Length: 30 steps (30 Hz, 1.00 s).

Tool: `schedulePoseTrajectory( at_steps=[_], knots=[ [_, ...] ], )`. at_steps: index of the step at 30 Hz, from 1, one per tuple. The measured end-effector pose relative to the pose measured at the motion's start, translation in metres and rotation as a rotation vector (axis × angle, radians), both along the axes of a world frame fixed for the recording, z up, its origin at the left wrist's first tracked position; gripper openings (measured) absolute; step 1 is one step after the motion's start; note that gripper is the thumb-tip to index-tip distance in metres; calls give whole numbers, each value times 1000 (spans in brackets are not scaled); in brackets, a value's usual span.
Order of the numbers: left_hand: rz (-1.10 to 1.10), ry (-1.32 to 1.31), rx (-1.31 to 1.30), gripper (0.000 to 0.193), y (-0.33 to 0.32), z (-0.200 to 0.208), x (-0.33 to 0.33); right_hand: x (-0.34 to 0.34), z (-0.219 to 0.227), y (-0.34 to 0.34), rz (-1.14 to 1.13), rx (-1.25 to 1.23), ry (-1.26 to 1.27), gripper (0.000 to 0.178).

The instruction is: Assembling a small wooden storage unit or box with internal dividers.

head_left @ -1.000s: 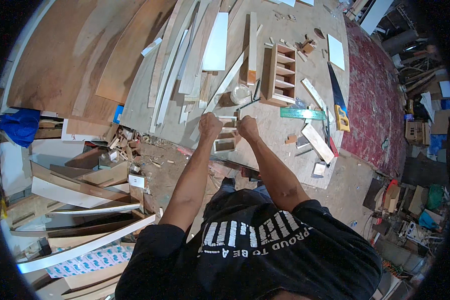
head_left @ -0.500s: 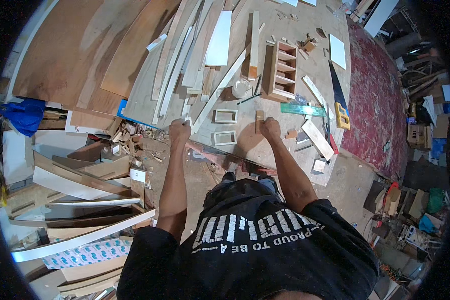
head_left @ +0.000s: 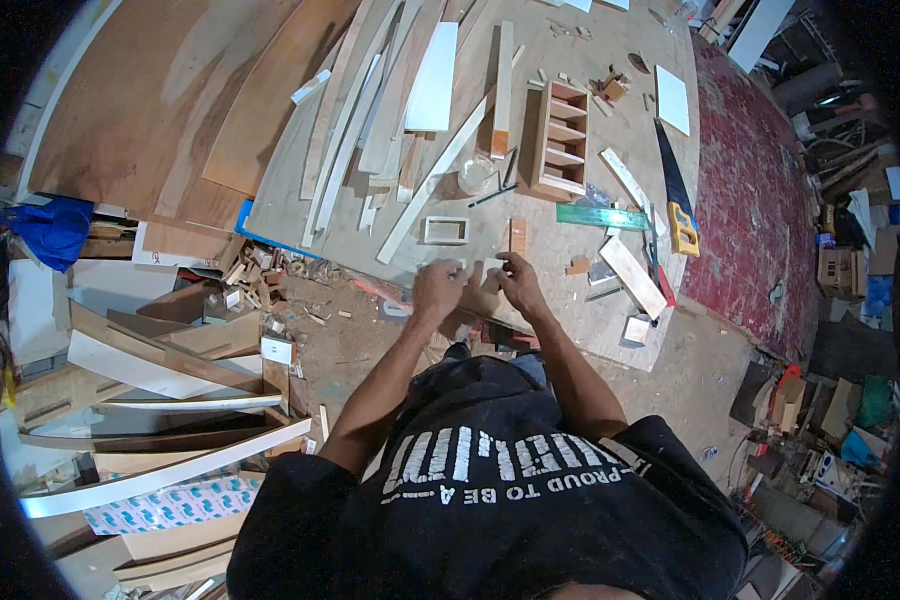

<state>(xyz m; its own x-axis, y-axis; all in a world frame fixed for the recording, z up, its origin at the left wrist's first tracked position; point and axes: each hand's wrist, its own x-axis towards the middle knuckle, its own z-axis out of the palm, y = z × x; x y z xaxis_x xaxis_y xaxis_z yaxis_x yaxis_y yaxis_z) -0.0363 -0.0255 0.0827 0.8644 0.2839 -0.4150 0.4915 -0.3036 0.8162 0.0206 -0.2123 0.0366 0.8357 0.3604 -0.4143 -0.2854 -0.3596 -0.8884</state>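
Note:
My left hand (head_left: 438, 291) is over the near edge of the workbench, blurred, with fingers curled; what they hold, if anything, is hidden. Close to its right, my right hand (head_left: 522, 287) is closed, thumb and fingers pinching a small pale wood piece (head_left: 492, 265). A small rectangular wooden frame (head_left: 446, 231) lies just beyond my left hand. Past my right fingertips rests a brown wood block (head_left: 518, 236). Farther off stands a wooden box with several compartments (head_left: 562, 140), with a green ruler (head_left: 600, 216) near its close end.
A handsaw with a yellow handle (head_left: 683, 229) lies at the right, near a loose board (head_left: 634, 276). Long wood strips (head_left: 440, 190) and a round clear container (head_left: 477, 176) are beyond my hands. Curved wooden parts (head_left: 160, 370) are stacked at the left.
My left hand has moved right along the bench edge. The right hand has left the brown block and come nearer and leftward, now pinching a pale piece. The nearer small frame no longer shows.

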Motion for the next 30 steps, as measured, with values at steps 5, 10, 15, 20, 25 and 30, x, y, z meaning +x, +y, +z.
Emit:
schedulePoseTrajectory(
  at_steps=[5,10,15,20,25,30],
  knots=[
    [-227,-327,631,54,54,-13,25,30,-9,9,-38,-581,-499,23],
    [-462,-288,633,58,57,-10,59,47,-31,18,-102,-391,-565,21],
    [-636,-200,737,65,37,-16,67,40,-41,38,-106,-396,-543,19],
    [-625,-310,923,65,40,-33,69,22,-44,55,-83,-108,-347,23],
    [-728,-201,810,64,39,-36,83,13,-66,61,-91,-168,-481,28],
    [-711,-196,805,62,43,-37,81,8,-61,70,-94,-173,-382,27]
  ],
)
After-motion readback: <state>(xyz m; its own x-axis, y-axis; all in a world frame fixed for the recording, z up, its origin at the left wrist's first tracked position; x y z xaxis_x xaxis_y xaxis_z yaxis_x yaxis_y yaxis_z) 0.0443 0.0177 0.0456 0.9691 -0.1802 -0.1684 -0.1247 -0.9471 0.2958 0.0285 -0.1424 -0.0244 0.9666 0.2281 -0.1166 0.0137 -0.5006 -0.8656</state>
